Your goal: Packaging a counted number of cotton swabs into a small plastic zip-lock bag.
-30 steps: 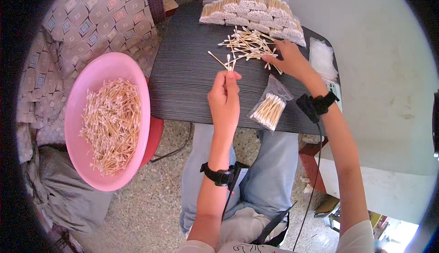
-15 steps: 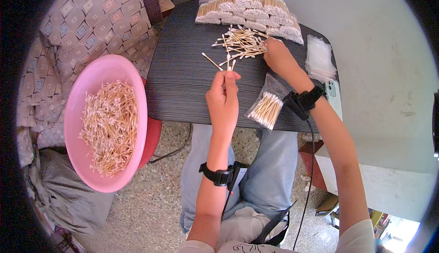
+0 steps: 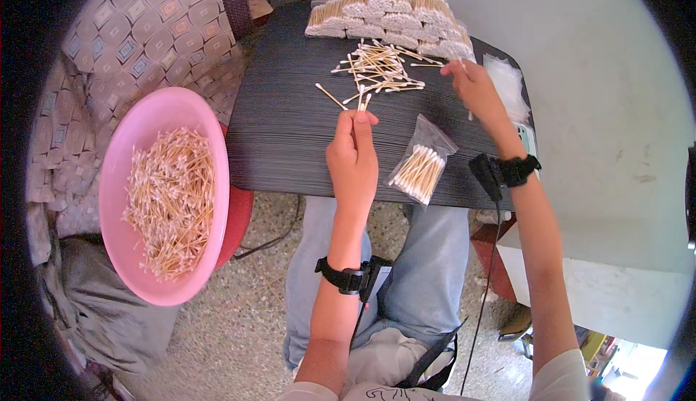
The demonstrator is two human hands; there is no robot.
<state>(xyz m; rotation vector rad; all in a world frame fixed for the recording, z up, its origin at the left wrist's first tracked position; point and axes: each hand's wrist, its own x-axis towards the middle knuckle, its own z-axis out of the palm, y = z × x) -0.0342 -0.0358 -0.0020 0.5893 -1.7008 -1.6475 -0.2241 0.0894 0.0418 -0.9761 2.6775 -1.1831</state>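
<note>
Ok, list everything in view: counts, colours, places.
Table: one, black, centre
Loose cotton swabs: dozens, tan and white, far half
Stacked swab bags: about twelve, clear, back
Single swab bag: one, clear, near edge
Flat bags: several, clear, right edge
Smartphone: one, pale, right edge
Basin: one, pink, left, containing more swabs
Seat: one, red, under basin
Patterned fabric: one, beige, upper left
Cloth: one, grey, lower left
Wall: one, pale, right
Floor: one, speckled beige, below
Jeans: one pair, blue, lap
Wrist straps: two, black, wrists
Left hand: one, centre, holding swabs
Right hand: one, upper right, over table
</note>
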